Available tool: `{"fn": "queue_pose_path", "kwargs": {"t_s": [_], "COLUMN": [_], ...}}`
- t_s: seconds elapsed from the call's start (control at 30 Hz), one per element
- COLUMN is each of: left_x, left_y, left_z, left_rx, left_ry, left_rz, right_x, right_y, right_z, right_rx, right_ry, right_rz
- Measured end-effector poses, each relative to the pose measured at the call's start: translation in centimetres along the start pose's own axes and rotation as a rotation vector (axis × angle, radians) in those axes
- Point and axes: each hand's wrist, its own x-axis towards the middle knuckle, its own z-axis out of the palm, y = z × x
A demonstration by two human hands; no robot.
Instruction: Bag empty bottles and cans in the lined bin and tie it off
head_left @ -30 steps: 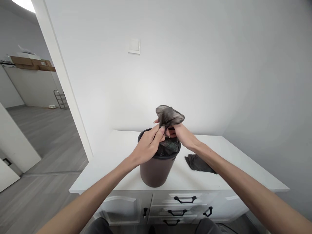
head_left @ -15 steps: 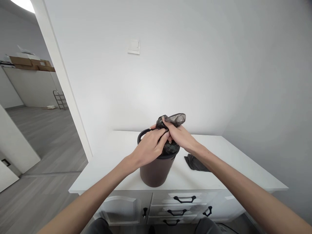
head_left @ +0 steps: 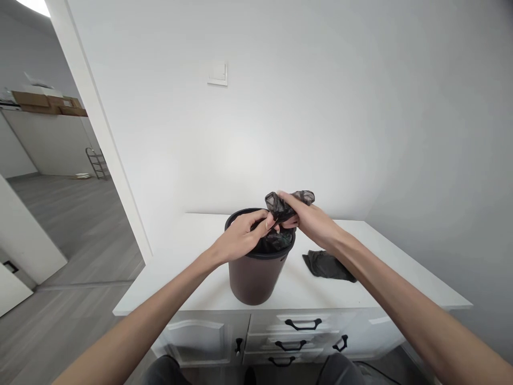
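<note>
A brown trash can (head_left: 255, 280) with a black rim stands upright on the white cabinet top. Bunched black plastic of a garbage bag (head_left: 274, 241) shows inside it, and its gathered top rises above the rim. My right hand (head_left: 306, 214) is wrapped round that gathered top, with loose plastic sticking out on both sides. Lower and to the left, my left hand (head_left: 246, 235) pinches the bag just under my right hand, over the can's opening. Some of the left fingertips are hidden in the plastic.
A folded dark plastic bag (head_left: 328, 266) lies on the cabinet top (head_left: 385, 262), right of the can, partly behind my right forearm. Drawers with black handles (head_left: 303, 324) are in front. A wall with a switch (head_left: 217, 74) rises behind; a doorway opens at left.
My right hand has shifted slightly right with the gathered bag top, away from my left hand. My left hand has moved a little left, and more of the can's rim shows.
</note>
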Motion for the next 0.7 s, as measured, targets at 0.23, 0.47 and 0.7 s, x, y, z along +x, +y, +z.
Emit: {"fn": "queue_pose_path", "kwargs": {"t_s": [0.23,0.47,0.7], "left_x": [0.2,0.2,0.0], "left_y": [-0.7,-0.2,0.1], "left_z": [-0.4,-0.1,-0.4], "left_rx": [-0.131,-0.223,-0.211], "left_ry": [0.025,0.044,0.05], "left_rz": [-0.049,-0.108,-0.128], "right_x": [-1.3,-1.6,-2.1], "right_y": [0.1,1.5,1.0], "right_z": [-2.7,-2.8,-2.4], "right_rx": [-0.325,-0.373,-0.475], "right_ry": [-0.306,-0.157,-0.193], "right_rz": [-0.29,-0.407,-0.379]}}
